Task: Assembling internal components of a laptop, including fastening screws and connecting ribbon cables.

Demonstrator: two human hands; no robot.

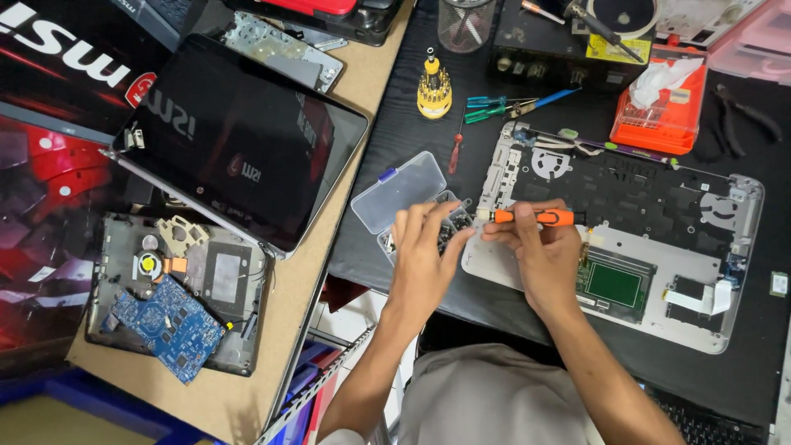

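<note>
Two hands: right hand grips 1 orange screwdriver; left hand fingers spread over 1 screw box.

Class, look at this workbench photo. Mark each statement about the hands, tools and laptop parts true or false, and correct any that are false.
1. The right hand holds an orange screwdriver. True.
2. The left hand rests on the blue circuit board. False: it is over the clear parts box, far from the board.
3. The opened laptop base lies on the dark table. True.
4. The mesh cup lies tipped over. False: it stands upright.
5. The yellow bit holder stands beyond the parts box. True.
</note>
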